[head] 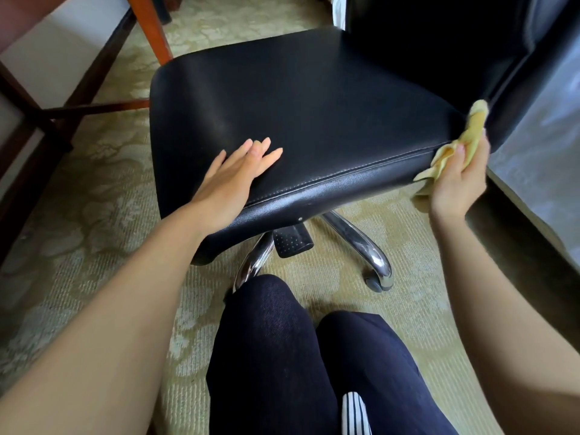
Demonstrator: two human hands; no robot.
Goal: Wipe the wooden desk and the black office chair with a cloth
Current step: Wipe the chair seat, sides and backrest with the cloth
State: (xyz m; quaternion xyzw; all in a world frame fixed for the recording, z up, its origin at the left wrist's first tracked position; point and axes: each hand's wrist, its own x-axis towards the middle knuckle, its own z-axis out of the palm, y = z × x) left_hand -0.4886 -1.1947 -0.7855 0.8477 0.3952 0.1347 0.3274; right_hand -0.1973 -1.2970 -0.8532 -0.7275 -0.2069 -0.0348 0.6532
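we kneel in front of the black office chair (298,114), which fills the middle of the view. our left hand (238,171) lies flat on the near left part of its seat (314,89), fingers straight and slightly spread, palm pressing on the leather just by the stitched front edge. our right hand (461,180) is well apart from it, at the right corner of the seat, with thumb and fingers curled round a yellow cloth (472,130). the cloth is bunched and touches the chair where the seat meets the edge of the backrest (455,42), which rises on the far right. below the seat the chrome base (361,243) spreads its legs over a pale patterned carpet (94,199), with a black lever (292,243) between them and a caster (376,282) at one tip. our knees (266,340) in dark trousers sit near, just before the base. at far left stand the legs and crossbars of the wooden bench (153,29).
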